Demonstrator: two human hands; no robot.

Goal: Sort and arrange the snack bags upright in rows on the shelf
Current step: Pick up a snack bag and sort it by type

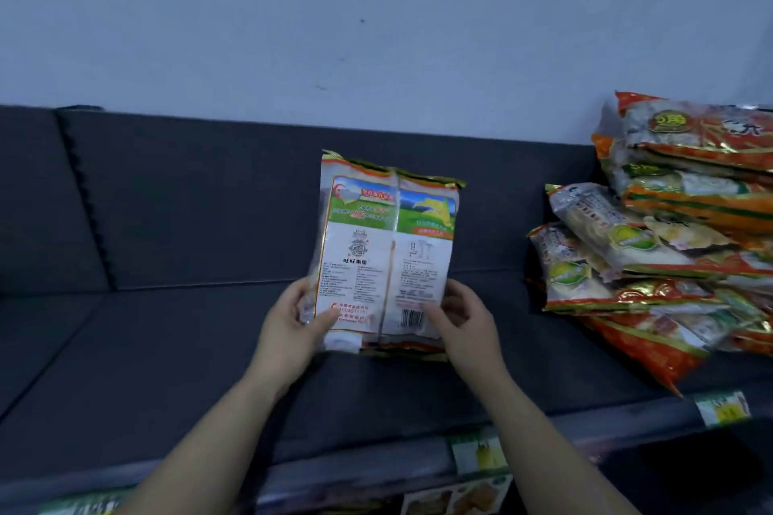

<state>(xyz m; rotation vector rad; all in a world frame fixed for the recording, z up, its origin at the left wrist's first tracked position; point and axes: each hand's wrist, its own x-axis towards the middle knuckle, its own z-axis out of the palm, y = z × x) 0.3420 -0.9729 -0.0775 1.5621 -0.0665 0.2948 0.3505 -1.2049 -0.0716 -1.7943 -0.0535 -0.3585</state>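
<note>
In the middle of the frame, the left hand [288, 322] and right hand [464, 316] each pinch a bottom corner of a snack bag [387, 251] standing upright on the dark shelf [167, 347], with a pile of bags [661, 230] at the right.

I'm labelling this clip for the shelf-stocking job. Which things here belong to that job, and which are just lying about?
Part of the job: bag held upright, back facing out, by left hand and right hand; pile of bags lying flat at right; shelf.
Just there: price tags on the shelf edge; wall.
</note>
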